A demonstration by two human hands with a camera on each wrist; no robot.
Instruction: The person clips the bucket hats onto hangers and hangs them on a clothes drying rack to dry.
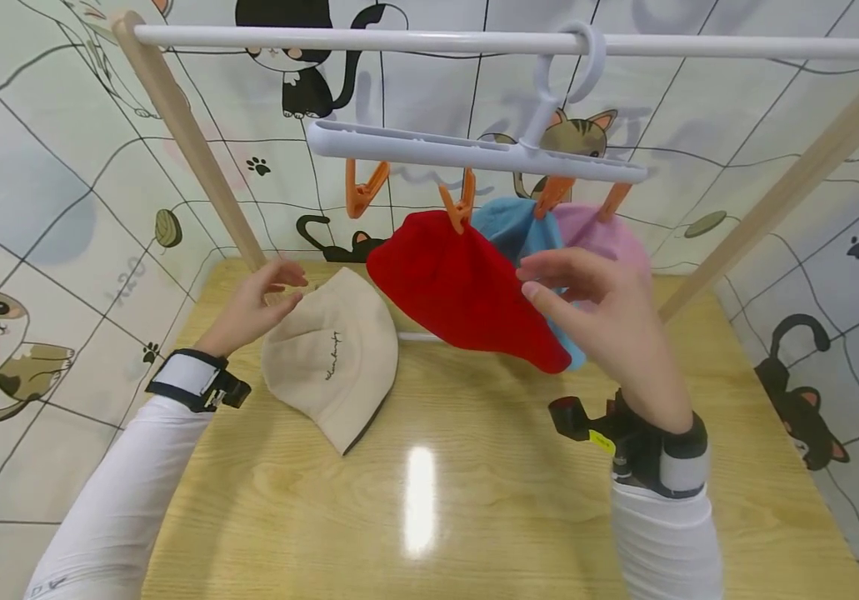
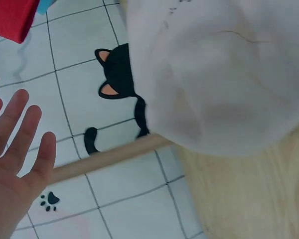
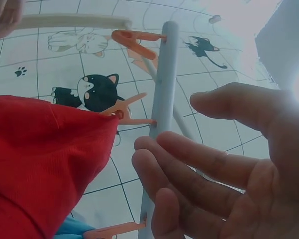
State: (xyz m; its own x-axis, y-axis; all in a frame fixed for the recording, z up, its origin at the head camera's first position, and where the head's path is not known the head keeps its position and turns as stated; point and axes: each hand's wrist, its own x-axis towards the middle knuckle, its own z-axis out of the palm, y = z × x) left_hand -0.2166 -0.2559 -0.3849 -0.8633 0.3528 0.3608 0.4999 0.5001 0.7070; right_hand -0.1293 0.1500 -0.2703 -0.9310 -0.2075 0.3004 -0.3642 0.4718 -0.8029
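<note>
A red bucket hat [image 1: 459, 292] hangs from an orange clip [image 1: 460, 202] on a pale hanger [image 1: 429, 147]. Behind it hang a blue hat [image 1: 507, 223] and a pink hat [image 1: 605, 233], each clipped too. At the left, another orange clip [image 1: 364, 190] holds nothing. A cream bucket hat [image 1: 335, 354] with dark script lies on the wooden table [image 1: 309, 517]. Just above this hat's upper left side is my left hand [image 1: 260, 296], its fingers spread in the left wrist view. My right hand [image 1: 586, 292], fingers loosely bent and holding nothing, is in front of the hanging hats.
The hanger hooks over a white rod [image 1: 414, 39] between two wooden posts [image 1: 192, 142]. Cat-patterned tiled sheeting [image 1: 62, 275] surrounds the table at the back and sides. A low white bar [image 1: 422, 337] runs behind the hats.
</note>
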